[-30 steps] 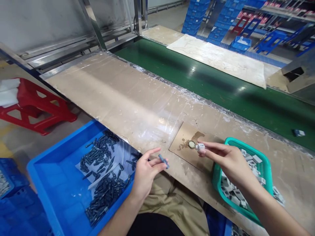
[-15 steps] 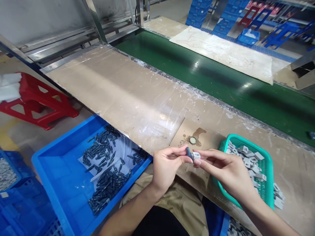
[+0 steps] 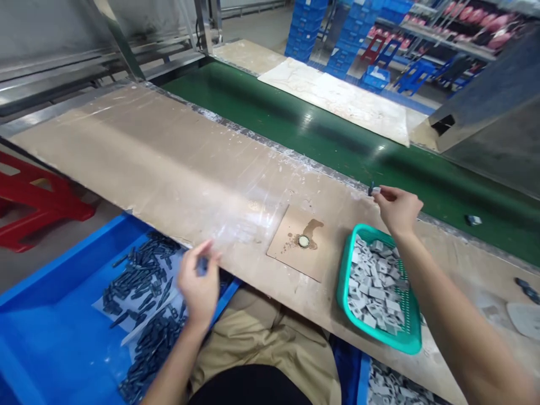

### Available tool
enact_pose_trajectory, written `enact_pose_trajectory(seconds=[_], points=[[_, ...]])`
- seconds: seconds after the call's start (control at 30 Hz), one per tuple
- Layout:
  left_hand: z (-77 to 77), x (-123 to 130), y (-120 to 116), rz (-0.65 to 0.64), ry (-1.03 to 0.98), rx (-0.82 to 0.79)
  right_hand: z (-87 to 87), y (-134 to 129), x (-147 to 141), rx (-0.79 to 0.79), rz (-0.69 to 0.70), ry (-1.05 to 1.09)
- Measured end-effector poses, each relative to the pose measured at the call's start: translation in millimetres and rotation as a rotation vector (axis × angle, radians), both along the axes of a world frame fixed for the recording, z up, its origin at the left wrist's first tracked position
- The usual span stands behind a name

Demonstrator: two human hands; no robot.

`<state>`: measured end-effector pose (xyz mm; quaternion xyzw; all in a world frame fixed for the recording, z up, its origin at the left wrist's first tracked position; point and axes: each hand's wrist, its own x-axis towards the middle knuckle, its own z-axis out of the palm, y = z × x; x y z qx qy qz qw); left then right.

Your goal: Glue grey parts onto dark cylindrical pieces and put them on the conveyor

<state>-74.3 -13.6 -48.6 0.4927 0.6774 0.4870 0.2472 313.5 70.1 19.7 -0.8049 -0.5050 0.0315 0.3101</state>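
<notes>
My right hand [image 3: 399,211] is closed in a pinch beyond the green basket [image 3: 415,344], near the belt's edge. It holds a small assembled piece [image 3: 374,191], a light grey block with a dark peg-like part on it. Small light grey blocks [image 3: 373,289] fill the basket. My left hand [image 3: 199,287], slightly blurred, hovers at the table-side edge of the blue bin [image 3: 46,349]. Its fingers are apart, and I see nothing held in them. Piles of dark slim plastic parts [image 3: 143,281] lie in that bin on white sheets.
A bottle-cap-like disc [image 3: 304,241] sits in a wet brown stain on a cardboard square [image 3: 287,256]. The green conveyor belt [image 3: 270,115] carries another assembled piece [image 3: 473,220]. A red stool [image 3: 54,197] stands left, and more grey blocks [image 3: 392,388] fill a lower bin.
My hands have parted. The right one has carried the joined grey-and-dark piece forward and right towards the belt, while the left one has let go and moved left to the blue bin. The view has shifted right.
</notes>
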Motion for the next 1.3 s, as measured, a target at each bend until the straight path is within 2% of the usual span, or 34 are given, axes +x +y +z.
enact_pose_trajectory(seconds=[0.07, 0.1, 0.13, 0.23, 0.3, 0.4, 0.47, 0.53, 0.63, 0.7, 0.77, 0.87, 0.97, 1.03, 1.1, 1.2, 1.3], points=[[-24.5, -41, -17, 0.057, 0.184, -0.058, 7.5, -1, 25, 0.006, -0.014, -0.041], [-38.7, -61, -28, 0.032, 0.279, -0.118, 11.6, -7, 31, 0.005, -0.016, -0.041], [-53.5, -80, -39, -0.035, 0.348, -0.177, 15.3, -16, 32, 0.002, -0.01, -0.049], [-94.1, -122, -70, -0.435, 0.356, -0.386, 20.0, -53, 18, -0.068, -0.008, -0.146], [-112.6, -133, -82, -0.599, 0.355, -0.51, 15.1, -76, 3, -0.216, -0.015, -0.235], [-128.0, -135, -88, -0.672, 0.426, -0.6, -2.3, -99, -14, -0.384, -0.018, -0.334], [-136.4, -137, -89, -0.7, 0.452, -0.623, -14.5, -105, -18, -0.334, -0.01, -0.379], [-146.3, -145, -92, -0.701, 0.443, -0.639, -21.7, -106, -18, -0.217, 0.026, -0.344], [-158.3, -159, -94, -0.643, 0.422, -0.631, -18.0, -107, -20, -0.088, 0.083, -0.049], [-159.3, -162, -92, -0.646, 0.426, -0.614, -7.4, -108, -26, -0.054, 0.104, 0.23], [-153.7, -161, -84, -0.672, 0.467, -0.582, 4.8, -107, -36, -0.07, 0.154, 0.449], [-138.9, -154, -70, -0.703, 0.567, -0.529, 15.6, -100, -53, -0.127, 0.321, 0.6], [-123.7, -150, -60, -0.738, 0.586, -0.531, 11.5, -88, -71, -0.145, 0.467, 0.536], [-114.6, -149, -58, -0.686, 0.504, -0.53, 3.9, -79, -83, -0.172, 0.523, 0.414], [-105.3, -147, -59, -0.554, 0.341, -0.544, -4.0, -72, -93, -0.203, 0.59, 0.275], [-90.5, -142, -60, -0.356, -0.027, -0.646, -13.4, -64, -104, -0.218, 0.693, 0.103], [-78.4, -137, -63, -0.245, -0.344, -0.764, -19.8, -59, -108, -0.216, 0.745, 0.04]])
